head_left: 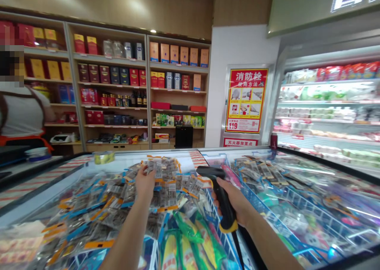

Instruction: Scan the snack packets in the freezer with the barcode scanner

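While the right hand (230, 194) is wrapped around the handle of a black-and-yellow handheld scanner (223, 198), the left hand (145, 179) pinches a small clear packet (154, 168) by its left edge. The packet is located above the far part of a heap of similar packets (101, 200) with orange and blue edges, inside an open chest freezer (184, 155). The scanner is positioned to the right of the packet, apart from it, with its head directed leftward and its cable (238, 250) running downward from the handle. Green bags of corn (190, 238) lie in the near part of the freezer, between the two forearms. Further packets (261, 171) lie in the section to the right. Behind the freezer stand shelves of boxed goods (113, 84); a red-and-yellow sign (247, 100) is mounted right of the shelves. At far left stands another person (22, 109).
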`<state>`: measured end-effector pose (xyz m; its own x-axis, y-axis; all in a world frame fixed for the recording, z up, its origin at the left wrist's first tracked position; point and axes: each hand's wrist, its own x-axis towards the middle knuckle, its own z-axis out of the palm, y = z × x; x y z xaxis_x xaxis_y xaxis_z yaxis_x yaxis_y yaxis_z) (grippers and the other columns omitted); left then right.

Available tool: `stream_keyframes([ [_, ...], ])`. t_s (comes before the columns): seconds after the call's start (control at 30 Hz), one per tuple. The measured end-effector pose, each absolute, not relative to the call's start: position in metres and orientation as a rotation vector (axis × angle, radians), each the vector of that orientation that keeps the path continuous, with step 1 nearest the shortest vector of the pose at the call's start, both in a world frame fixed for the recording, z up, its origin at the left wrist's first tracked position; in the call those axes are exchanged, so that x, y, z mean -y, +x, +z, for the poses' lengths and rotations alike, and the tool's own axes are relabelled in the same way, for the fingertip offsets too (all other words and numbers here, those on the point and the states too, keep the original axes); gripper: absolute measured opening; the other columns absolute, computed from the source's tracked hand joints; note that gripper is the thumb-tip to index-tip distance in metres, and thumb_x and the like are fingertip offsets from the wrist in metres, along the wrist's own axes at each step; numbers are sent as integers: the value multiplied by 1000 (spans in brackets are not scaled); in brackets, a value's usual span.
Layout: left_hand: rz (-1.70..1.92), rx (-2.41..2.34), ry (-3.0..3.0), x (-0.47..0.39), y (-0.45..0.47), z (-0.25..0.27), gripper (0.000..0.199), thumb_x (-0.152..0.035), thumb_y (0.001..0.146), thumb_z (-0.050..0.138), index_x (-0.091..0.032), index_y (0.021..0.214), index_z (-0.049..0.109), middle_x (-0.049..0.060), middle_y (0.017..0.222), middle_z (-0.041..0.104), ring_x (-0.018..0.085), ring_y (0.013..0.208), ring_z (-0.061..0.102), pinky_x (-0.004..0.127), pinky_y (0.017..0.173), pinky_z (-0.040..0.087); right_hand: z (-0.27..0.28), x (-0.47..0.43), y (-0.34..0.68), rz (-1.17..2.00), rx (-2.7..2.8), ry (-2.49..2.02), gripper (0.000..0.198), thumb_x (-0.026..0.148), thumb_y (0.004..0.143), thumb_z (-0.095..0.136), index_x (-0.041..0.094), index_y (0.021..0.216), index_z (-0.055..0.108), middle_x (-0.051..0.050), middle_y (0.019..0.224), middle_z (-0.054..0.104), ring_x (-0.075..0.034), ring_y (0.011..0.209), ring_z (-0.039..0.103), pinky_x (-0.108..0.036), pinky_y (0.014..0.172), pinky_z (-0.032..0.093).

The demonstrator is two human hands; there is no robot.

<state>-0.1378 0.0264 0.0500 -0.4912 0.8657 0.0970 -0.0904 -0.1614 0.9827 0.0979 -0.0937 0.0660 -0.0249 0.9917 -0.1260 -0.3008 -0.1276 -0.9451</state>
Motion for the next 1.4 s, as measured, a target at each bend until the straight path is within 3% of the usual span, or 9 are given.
stream_keyframes([
  [0.07, 1770, -1558, 1025, -23, -145, 53, 51, -15, 61, 56, -14, 110, 46, 13, 110, 50, 29, 110, 40, 44, 94, 26, 65, 89, 104, 1398, 896, -1050, 33, 46, 70, 50, 14, 62, 52, 1, 50, 51, -8, 37, 45, -20, 31, 39],
  [0.17, 1848, -1796, 1244, -19, -140, 60, 59, -20, 64, 54, -7, 119, 38, 18, 130, 28, 29, 124, 17, 40, 102, 9, 63, 82, 111, 1313, 845, -1044, 34, 46, 69, 50, 14, 61, 51, 1, 49, 51, -8, 36, 44, -21, 31, 38],
  [0.33, 1633, -2147, 1880, -9, -100, 67, 49, -31, 71, 46, -7, 114, 44, 18, 127, 34, 29, 119, 29, 41, 97, 24, 61, 75, 106, 1222, 783, -960, 33, 44, 69, 48, 14, 59, 50, 1, 48, 52, -9, 40, 48, -20, 35, 38],
  [0.5, 1230, -2234, 2151, -7, -92, 51, 43, -30, 73, 42, -12, 111, 49, 17, 127, 36, 34, 114, 34, 52, 90, 26, 62, 75, 98, 1226, 802, -911, 31, 45, 66, 51, 15, 61, 49, 1, 48, 54, -10, 39, 49, -20, 37, 36],
  [0.6, 1249, -1930, 2193, -3, -82, 41, 39, -31, 72, 41, -10, 102, 53, 17, 119, 46, 30, 110, 41, 44, 91, 30, 63, 74, 98, 1200, 795, -885, 30, 45, 67, 50, 15, 62, 48, 1, 48, 54, -10, 40, 49, -20, 38, 35],
  [0.73, 1194, -1194, 1930, 23, -35, 39, 37, -42, 70, 44, -13, 91, 55, 11, 93, 62, 23, 89, 57, 33, 81, 41, 59, 72, 92, 1083, 759, -883, 26, 43, 67, 52, 17, 66, 50, 3, 49, 52, -9, 43, 49, -20, 41, 35],
  [0.93, 1068, -965, 1586, 42, 10, 28, 44, -45, 75, 34, -14, 101, 51, 11, 100, 60, 23, 91, 56, 35, 76, 43, 63, 65, 99, 1022, 755, -859, 24, 41, 67, 53, 17, 67, 51, 5, 47, 49, -9, 40, 46, -20, 39, 37],
  [1.17, 979, -1240, 2314, 5, 53, 32, 45, -33, 74, 41, -10, 112, 47, 13, 118, 49, 21, 111, 42, 31, 94, 29, 80, 79, 217, 948, 633, -857, 23, 37, 67, 54, 15, 63, 50, 1, 47, 55, -9, 37, 48, -19, 33, 37],
  [1.4, 802, -1302, 2490, -26, 153, 20, 42, -28, 75, 40, -15, 115, 44, 11, 118, 48, 19, 110, 42, 30, 92, 31, 64, 89, 287, 960, 571, -933, 21, 36, 70, 53, 15, 68, 53, 0, 49, 57, -10, 40, 51, -19, 35, 40],
])
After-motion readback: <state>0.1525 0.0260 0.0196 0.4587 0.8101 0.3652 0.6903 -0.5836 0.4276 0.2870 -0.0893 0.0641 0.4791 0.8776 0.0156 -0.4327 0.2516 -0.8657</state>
